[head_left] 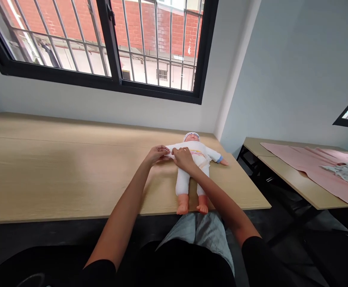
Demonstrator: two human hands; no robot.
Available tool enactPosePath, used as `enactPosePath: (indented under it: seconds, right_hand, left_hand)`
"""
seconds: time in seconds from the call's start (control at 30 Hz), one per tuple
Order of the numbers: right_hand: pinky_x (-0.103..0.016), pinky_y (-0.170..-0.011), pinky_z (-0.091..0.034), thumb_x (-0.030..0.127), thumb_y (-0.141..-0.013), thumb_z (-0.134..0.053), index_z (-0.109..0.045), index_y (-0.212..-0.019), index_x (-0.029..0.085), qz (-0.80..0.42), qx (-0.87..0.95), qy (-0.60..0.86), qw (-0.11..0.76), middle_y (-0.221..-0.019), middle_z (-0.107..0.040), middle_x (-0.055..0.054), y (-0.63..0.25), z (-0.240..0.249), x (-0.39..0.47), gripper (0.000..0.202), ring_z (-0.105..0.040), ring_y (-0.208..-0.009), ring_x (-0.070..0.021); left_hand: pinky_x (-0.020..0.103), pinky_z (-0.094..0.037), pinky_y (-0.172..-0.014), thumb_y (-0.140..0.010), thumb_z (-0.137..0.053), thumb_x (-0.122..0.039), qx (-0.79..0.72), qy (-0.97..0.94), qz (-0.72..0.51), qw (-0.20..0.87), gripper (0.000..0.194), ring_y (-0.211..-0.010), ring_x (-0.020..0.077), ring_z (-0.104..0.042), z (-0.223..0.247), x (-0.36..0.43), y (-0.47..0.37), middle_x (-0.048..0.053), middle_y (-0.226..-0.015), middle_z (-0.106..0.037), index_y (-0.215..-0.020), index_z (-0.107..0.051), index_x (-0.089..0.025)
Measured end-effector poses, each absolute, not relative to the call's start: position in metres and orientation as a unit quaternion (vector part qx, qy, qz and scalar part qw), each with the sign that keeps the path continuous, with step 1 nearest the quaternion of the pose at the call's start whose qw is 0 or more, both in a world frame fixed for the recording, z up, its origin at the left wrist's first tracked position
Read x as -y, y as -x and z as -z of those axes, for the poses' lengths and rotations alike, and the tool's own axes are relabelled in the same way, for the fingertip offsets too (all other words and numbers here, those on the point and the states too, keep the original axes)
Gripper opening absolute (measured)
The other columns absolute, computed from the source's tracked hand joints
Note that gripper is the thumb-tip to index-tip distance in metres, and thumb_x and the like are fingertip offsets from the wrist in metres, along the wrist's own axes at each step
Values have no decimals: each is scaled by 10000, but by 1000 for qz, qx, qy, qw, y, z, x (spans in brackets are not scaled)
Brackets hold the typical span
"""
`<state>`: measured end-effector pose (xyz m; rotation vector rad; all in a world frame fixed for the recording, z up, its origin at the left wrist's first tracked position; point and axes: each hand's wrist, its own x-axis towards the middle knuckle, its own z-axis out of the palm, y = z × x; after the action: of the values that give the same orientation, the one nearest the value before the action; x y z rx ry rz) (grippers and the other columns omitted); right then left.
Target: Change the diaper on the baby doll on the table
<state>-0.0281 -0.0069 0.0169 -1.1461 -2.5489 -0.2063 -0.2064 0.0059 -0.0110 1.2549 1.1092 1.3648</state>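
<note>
On its back near the right end of a wooden table (102, 179) lies a baby doll (192, 159) in a white outfit and a white patterned cap (191, 134). Its bare feet point toward me at the table's edge. One arm, with a blue cuff (219, 159), stretches out to the right. My left hand (158, 154) is closed around the end of the doll's other sleeve, on the left side. Close beside it, my right hand (182, 157) pinches the white sleeve (174, 146) nearer the doll's body. My fingers partly hide that sleeve and the doll's hand.
A barred window (159, 48) is in the wall behind the table. To the right, across a gap, stands a second table (296, 179) with a pink cloth (299, 159) and pale printed clothing (347, 172) on it.
</note>
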Motion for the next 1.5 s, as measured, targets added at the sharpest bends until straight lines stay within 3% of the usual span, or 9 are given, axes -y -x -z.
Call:
enactPosePath:
  seconds: [0.17,0.37,0.6,0.83,1.13,1.37,1.5]
  right_hand:
    - [-341,-923,-421,185,-848,-614,-627,-1089,196,-16,897,392,203,-965,-742,-31,8,-21,-4,242,-656,-983,-231]
    - [-375,-954,-420,177,-865,-583,-546,-1214,191,4,866,438,240,-923,-748,-54,9,-25,-30,351,-650,-1025,-257]
    - [-396,-958,-417,89,-814,-562,-595,-1150,171,17,847,477,235,-959,-744,-84,20,-29,-44,347,-654,-973,-253]
    - [-362,-983,-429,187,-865,-530,-642,-904,195,-23,821,403,403,-973,-720,-60,-10,-35,-49,118,-632,-965,-209]
    - [-355,-870,-488,346,-836,-468,-565,-882,201,-99,629,437,635,-931,-665,-81,-79,11,-65,181,-615,-859,-212]
    - [-352,-846,-490,396,-799,-459,-534,-872,207,-123,550,491,665,-911,-654,-87,-102,64,-73,215,-599,-836,-210]
    - [-355,-819,-489,404,-787,-457,-517,-861,211,-151,508,518,671,-908,-657,-93,-110,75,-82,215,-608,-833,-220]
  left_hand:
    - [263,-521,-567,-532,-817,-201,-502,-505,-565,416,243,-514,129,-602,16,-6,206,-25,-529,-608,-688,-640,-141]
    - [313,-561,-692,-497,-902,-267,-461,-540,-517,478,419,-681,176,-688,7,-5,211,43,-716,-713,-820,-670,-137]
    - [305,-564,-791,-481,-938,-230,-407,-532,-523,527,487,-788,164,-690,4,-3,212,35,-794,-730,-889,-682,-156]
    - [347,-571,-834,-502,-944,-198,-364,-494,-556,561,452,-778,176,-697,6,-8,207,65,-780,-736,-864,-684,-120]
    - [370,-584,-829,-577,-874,-48,-350,-471,-566,579,352,-745,177,-696,2,-8,191,58,-799,-719,-881,-708,-104]
    - [316,-552,-847,-611,-888,-149,-386,-506,-523,567,386,-864,195,-696,3,-5,194,103,-950,-756,-969,-750,-105]
    - [298,-543,-704,-585,-873,-145,-456,-547,-491,502,338,-705,176,-670,5,-1,190,53,-781,-741,-897,-746,-129]
